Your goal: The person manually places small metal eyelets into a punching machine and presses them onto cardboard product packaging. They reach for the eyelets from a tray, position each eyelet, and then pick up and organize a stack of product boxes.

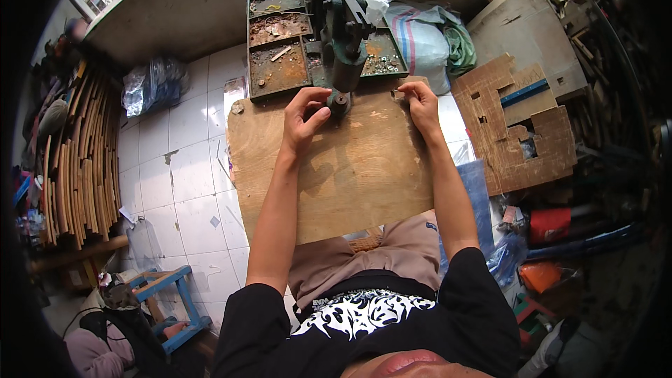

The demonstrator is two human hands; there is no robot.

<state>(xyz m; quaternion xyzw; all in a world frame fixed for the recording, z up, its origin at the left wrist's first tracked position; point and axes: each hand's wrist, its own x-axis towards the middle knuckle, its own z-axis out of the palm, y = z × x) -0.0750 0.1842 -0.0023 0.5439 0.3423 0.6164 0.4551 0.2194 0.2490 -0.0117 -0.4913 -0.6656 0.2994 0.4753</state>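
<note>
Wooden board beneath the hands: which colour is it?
The board is light brown; see the head view.

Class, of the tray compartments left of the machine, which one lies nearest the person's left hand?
The front compartment, the one with a pale stick in it; the others lie farther from the left hand.

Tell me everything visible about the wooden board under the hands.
The wooden board is broad and light brown, plywood by its look, with grain, pale scuffs and a rounded far left corner. It lies roughly flat by the person's lap. A dark press stands at its far edge. The left hand and right hand are over its far part; contact is unclear.
</note>
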